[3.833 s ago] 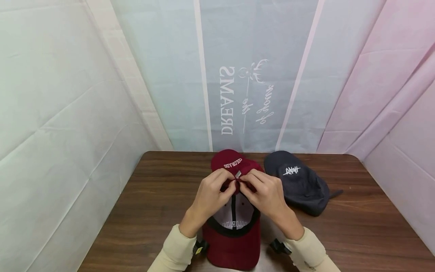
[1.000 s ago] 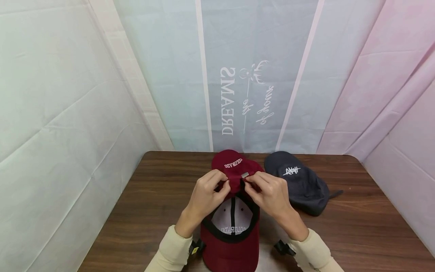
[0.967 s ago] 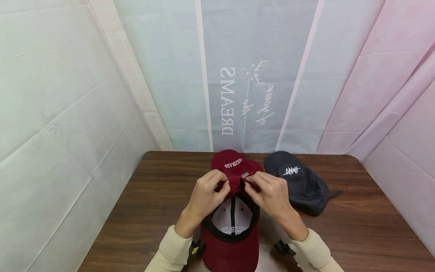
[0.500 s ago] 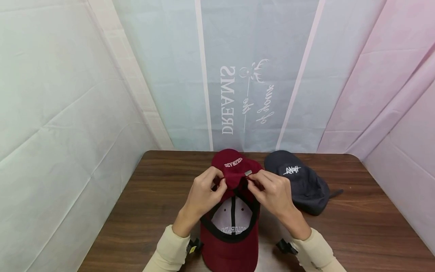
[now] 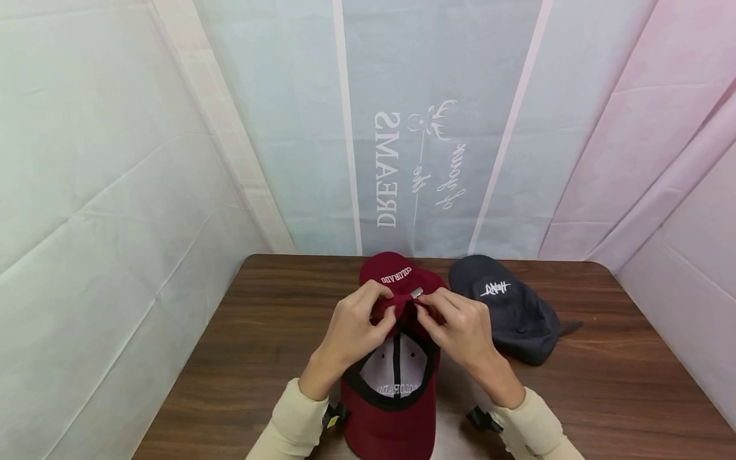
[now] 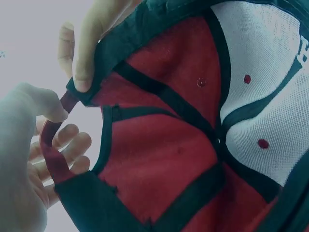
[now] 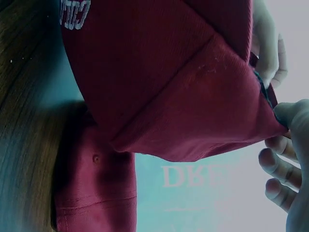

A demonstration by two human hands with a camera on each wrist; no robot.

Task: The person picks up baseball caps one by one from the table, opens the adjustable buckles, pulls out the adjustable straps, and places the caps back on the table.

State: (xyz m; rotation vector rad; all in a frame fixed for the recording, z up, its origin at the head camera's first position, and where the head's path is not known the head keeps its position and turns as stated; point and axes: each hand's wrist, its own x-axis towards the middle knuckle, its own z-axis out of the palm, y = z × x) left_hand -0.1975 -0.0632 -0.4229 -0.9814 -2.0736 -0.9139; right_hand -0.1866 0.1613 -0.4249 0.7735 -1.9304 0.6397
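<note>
Table edge (image 5: 195, 358) well left | dark cap (image 5: 514, 319) right | near cap (image 5: 392, 429): strap (image 6: 56, 163) pinched by left hand (image 5: 355, 329), rim (image 6: 120, 43) by right hand (image 5: 461, 322)

The near baseball cap (image 5: 392, 428) is maroon, its inside crossed by black tape (image 5: 397, 364), its front lining white. The far baseball cap (image 5: 379, 265), also maroon, bears white lettering; the right cap (image 5: 517, 319) is dark navy with white script. Brown wood grain patterns the surface (image 5: 259, 332); white stripes cross the pale blue backdrop (image 5: 299, 128).

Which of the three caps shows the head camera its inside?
The near red cap, lowest in frame; the far red cap and dark cap show their outsides.
</note>
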